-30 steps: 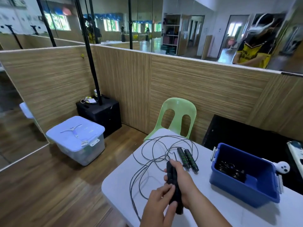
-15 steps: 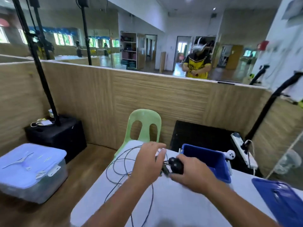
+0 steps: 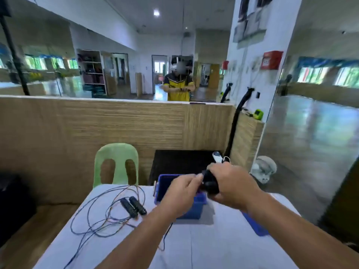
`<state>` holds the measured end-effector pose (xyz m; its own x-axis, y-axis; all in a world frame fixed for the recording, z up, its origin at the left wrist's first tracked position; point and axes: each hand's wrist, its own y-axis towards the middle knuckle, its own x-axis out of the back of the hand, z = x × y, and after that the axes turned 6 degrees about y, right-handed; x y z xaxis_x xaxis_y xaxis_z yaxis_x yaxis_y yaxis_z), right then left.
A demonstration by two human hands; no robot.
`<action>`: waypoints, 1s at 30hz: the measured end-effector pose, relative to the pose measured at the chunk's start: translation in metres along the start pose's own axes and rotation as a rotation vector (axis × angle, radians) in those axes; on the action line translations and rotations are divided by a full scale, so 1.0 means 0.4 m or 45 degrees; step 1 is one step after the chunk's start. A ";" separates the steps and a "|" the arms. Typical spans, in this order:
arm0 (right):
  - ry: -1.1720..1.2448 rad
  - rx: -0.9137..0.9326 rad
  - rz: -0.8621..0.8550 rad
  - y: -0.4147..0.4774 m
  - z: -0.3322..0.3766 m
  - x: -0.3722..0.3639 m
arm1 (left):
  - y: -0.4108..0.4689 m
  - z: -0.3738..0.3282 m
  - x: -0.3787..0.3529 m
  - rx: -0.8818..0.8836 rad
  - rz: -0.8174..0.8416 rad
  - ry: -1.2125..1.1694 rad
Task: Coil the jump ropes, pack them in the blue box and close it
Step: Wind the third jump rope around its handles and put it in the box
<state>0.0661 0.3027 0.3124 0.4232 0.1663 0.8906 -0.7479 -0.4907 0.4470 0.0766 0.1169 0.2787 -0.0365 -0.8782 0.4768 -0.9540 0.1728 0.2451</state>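
Observation:
My right hand [image 3: 234, 183] grips a pair of black jump rope handles [image 3: 210, 182] above the blue box [image 3: 191, 210]. My left hand [image 3: 181, 193] is beside them with its fingers curled at the handles' left end; whether it pinches the cord is blurred. A thin cord [image 3: 165, 237] hangs from under my left forearm to the table. A second jump rope lies on the white table [image 3: 223, 247]: two black handles [image 3: 133, 206] side by side and a loose tangle of cord [image 3: 101, 214] to their left. The box's inside is mostly hidden by my hands.
A blue lid [image 3: 256, 226] lies on the table right of the box, partly under my right forearm. A green plastic chair [image 3: 116, 164] stands behind the table. A wood-panel partition [image 3: 97, 129] with a mirror above closes the far side. A black surface [image 3: 180, 162] lies behind the box.
The camera has swung right and up. Both hands have carried the gripped handles from over the table's near middle to above the blue box. The second rope stays on the table.

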 end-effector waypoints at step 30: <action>0.901 -0.244 -0.248 -0.149 -0.170 0.140 | 0.008 -0.238 -0.122 -0.240 0.213 -0.199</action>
<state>0.0994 0.3995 0.3415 0.1762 0.7756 0.6061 -0.7963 -0.2497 0.5510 0.1039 0.2030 0.3366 -0.2483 -0.8860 0.3917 -0.8591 0.3882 0.3335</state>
